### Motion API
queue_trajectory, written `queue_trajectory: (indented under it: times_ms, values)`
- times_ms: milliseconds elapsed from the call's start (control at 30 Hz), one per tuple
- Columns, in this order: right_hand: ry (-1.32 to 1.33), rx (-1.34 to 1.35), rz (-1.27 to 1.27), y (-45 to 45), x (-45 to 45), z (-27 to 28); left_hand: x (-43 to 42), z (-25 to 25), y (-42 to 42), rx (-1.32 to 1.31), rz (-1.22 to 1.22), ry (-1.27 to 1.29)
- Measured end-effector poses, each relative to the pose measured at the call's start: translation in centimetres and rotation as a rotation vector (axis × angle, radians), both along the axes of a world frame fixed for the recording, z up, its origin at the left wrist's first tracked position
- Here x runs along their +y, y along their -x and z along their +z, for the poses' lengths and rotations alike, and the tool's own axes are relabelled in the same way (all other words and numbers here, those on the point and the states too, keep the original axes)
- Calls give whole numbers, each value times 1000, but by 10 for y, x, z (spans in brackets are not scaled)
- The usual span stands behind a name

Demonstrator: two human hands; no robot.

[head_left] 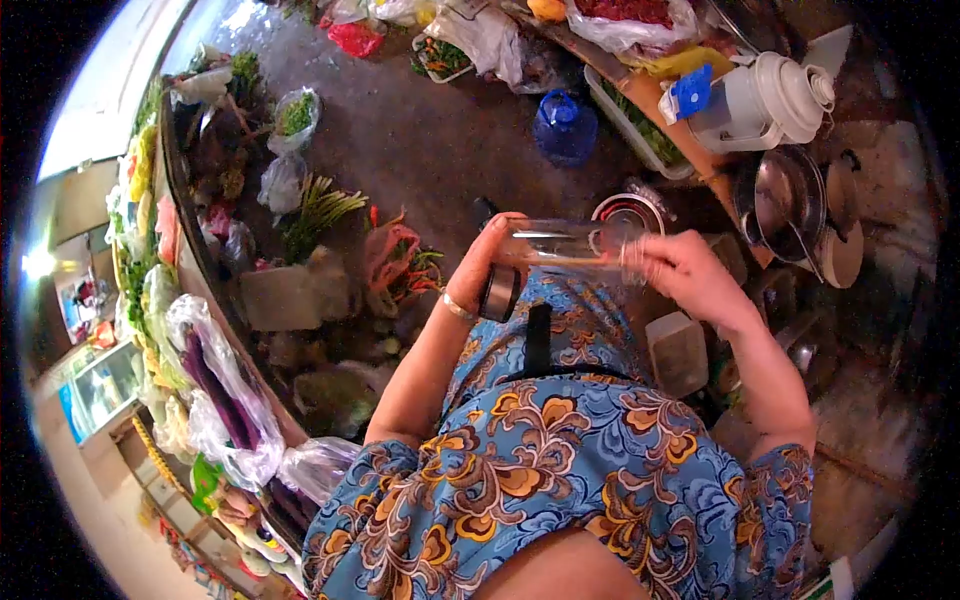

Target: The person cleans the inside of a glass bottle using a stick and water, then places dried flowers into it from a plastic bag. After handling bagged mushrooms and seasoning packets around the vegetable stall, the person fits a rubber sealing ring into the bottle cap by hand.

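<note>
My left hand (482, 262) is wrapped round one end of a clear glass cup (565, 240), a long see-through cylinder lying sideways above my lap. A dark round lid with a silvery edge (500, 293) shows just under that hand, close against the fingers. My right hand (685, 275) is at the cup's other end, its fingers curled near the rim and smeared by motion. Whether they grip the glass or reach into it does not show. Just beyond the cup is a shiny metal bowl with a red rim (652, 198).
A blue plastic water jug (565, 128) stands on the dark floor ahead. At right are a white thermos-like container (765, 105) and a pan (785, 205). Bagged vegetables, green stalks (318, 215) and red peppers (400, 260) lie to the left. A pale plastic tub (676, 352) sits below my right hand.
</note>
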State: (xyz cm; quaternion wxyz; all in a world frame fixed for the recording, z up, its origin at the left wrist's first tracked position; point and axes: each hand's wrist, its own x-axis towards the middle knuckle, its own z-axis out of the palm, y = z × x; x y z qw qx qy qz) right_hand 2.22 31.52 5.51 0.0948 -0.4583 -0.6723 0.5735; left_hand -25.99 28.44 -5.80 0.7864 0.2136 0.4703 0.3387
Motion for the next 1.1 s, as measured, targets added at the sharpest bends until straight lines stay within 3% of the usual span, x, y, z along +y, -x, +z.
queue_trajectory:
  times_ms: [67, 133, 200, 300, 367, 400, 467, 533, 600, 667, 800, 867, 900, 967, 1100]
  values:
    - [87, 13, -100, -2, -3, -17, 1, 5, -2, -35, -35, -18]
    - [-471, -180, -74, -2, -6, -23, 1, 1, 0, -35, -31, 1]
    - [-453, -211, -10, -6, -6, -25, 0, 0, -1, -34, -33, 26]
    - [-362, -88, 186, -13, -2, -27, -1, 0, -4, 52, 19, 13]
    - [-29, 52, 58, -7, 3, -11, -3, -5, -4, -14, 3, 33]
    - [-29, 52, 57, -8, 3, -15, -4, -6, -4, -15, 2, 33]
    - [253, 227, -285, -10, 0, -30, -7, -7, -4, -61, 4, 151]
    - [191, 177, -356, -9, -7, -39, -6, -13, -3, -79, -19, 138]
    - [-171, -91, -340, -6, -16, -43, -6, -14, -3, -98, -41, 127]
    - [-268, -174, -248, -4, -23, -37, -7, -14, -5, -7, 20, 18]
    - [-176, -38, -131, -10, -25, -37, -9, -6, -2, -54, 15, -147]
    - [335, 207, -350, -16, -27, -41, -8, -1, -3, -49, 6, -208]
    - [334, 207, -332, -16, -26, -39, -6, 7, -4, -97, 11, -172]
    - [629, 358, -595, -18, -26, -33, -4, 12, -6, -28, -15, -233]
    - [624, 275, -540, -28, -29, -40, -1, 14, -10, 33, -52, -326]
